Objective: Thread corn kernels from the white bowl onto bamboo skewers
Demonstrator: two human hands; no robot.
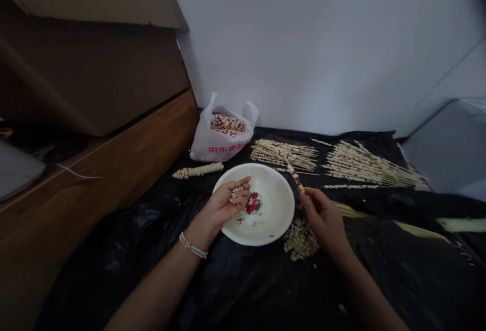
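My left hand (222,203), a beaded bracelet on its wrist, is cupped palm up over the left side of a white bowl (279,224). Pale corn kernels (236,193) lie in its palm under curled fingers. Just off the bowl's right rim, my right hand (324,215) pinches a skewer (295,176) threaded with cream and dark red kernels, its threaded end slanting up and left. A few loose kernels rest in the bowl, which has a red fruit print. Beside it, below my right hand, lies a heap of pale kernels (300,241).
Behind the bowl stands a white plastic bag (205,141) of corn cobs. A partly stripped cob (199,170) lies left. Threaded skewers form two piles, one behind (271,153) and one right (353,163). Bare sticks (347,210) lie right, on black plastic sheeting (152,250). A cardboard box (94,68) stands left.
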